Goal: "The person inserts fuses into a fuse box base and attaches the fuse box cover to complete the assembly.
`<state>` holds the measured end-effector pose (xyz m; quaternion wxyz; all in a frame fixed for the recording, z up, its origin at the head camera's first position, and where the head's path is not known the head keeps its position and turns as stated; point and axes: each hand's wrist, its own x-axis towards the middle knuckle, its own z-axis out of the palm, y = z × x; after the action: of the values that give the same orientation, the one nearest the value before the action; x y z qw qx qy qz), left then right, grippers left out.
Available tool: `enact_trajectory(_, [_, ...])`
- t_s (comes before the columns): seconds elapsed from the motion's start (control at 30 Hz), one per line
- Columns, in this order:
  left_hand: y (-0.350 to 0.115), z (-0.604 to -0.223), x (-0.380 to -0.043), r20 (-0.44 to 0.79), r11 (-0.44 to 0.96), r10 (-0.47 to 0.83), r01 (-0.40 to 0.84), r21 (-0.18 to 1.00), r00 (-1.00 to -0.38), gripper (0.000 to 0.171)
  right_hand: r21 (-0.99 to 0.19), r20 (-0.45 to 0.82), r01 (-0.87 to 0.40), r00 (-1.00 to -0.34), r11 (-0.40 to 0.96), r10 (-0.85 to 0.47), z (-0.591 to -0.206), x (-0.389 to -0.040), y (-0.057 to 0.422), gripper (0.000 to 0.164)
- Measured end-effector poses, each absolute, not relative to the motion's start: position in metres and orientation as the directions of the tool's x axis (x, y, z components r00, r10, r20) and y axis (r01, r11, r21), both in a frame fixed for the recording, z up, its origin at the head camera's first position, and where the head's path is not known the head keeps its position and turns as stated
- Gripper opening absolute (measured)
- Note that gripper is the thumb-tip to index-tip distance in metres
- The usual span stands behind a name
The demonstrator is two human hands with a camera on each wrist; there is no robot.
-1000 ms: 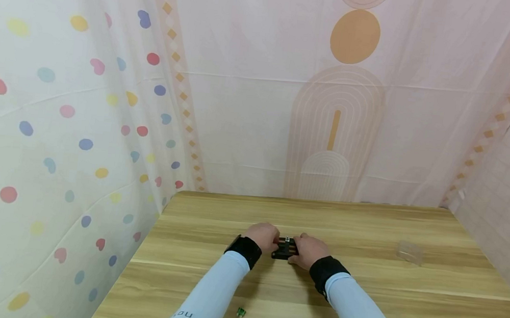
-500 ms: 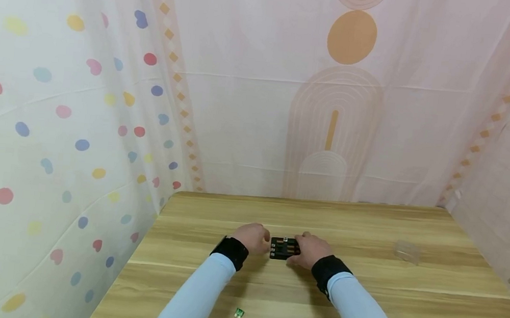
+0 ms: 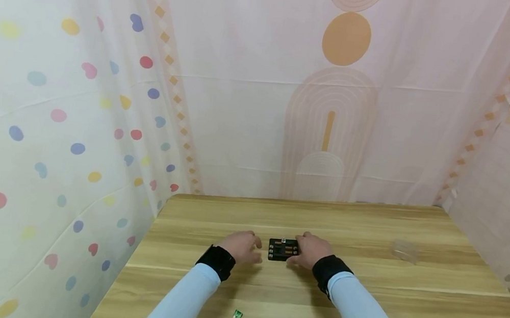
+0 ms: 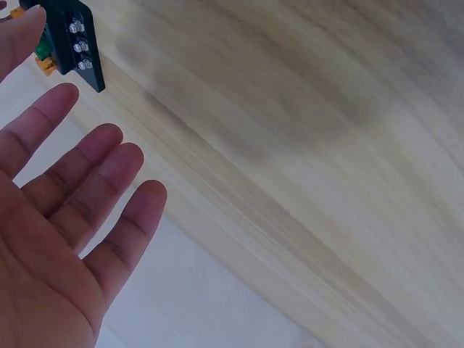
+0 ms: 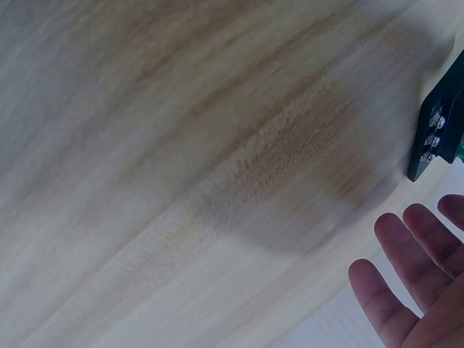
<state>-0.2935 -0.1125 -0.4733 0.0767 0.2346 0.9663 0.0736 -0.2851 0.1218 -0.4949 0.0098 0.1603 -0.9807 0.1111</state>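
A black fuse block [image 3: 279,250] with screw terminals along its ends lies flat on the wooden table; orange and green fuses show in it in the left wrist view. My right hand [image 3: 314,252] holds its right end, thumb at the near edge and index finger at the far edge. In the right wrist view the other fingers [image 5: 409,250] extend beside the block, whose grip end is out of frame. My left hand [image 3: 242,247] hovers left of the block, fingers spread and holding nothing. A small green blade fuse [image 3: 237,315] lies on the table nearer me.
A clear plastic cover [image 3: 405,251] lies on the table [image 3: 361,302] to the right. Patterned curtains [image 3: 239,127] hang behind the table's far edge and along both sides.
My left hand has let go of the block's left end, drawn back to the left and spread its fingers. The right hand keeps its place at the block.
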Motion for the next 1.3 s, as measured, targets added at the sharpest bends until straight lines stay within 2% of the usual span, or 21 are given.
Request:
enact_trajectory(0.2, [-0.116,-0.471,-0.286,-0.13,0.874,0.471,0.441,0.205,-0.873,0.037,-0.209,0.066,-0.318,-0.948,0.925,-0.311,-0.496,-0.286,0.122,0.072])
enact_trajectory(0.43, [-0.128,-0.476,-0.274,-0.115,0.849,0.525,0.509,0.14,-0.843,0.039,-0.22,0.066,-0.33,-0.944,0.918,-0.324,-0.497,-0.286,0.124,0.073])
enact_trajectory(0.63, [-0.138,-0.479,-0.265,-0.104,0.832,0.552,0.539,0.13,-0.827,0.041,-0.234,0.059,-0.322,-0.946,0.917,-0.317,-0.495,-0.284,0.125,0.075])
enact_trajectory(1.3, [-0.154,-0.488,-0.237,-0.185,0.818,0.575,0.548,0.177,-0.797,0.071,-0.227,0.079,-0.331,-0.944,0.916,-0.321,-0.5,-0.286,0.129,0.078])
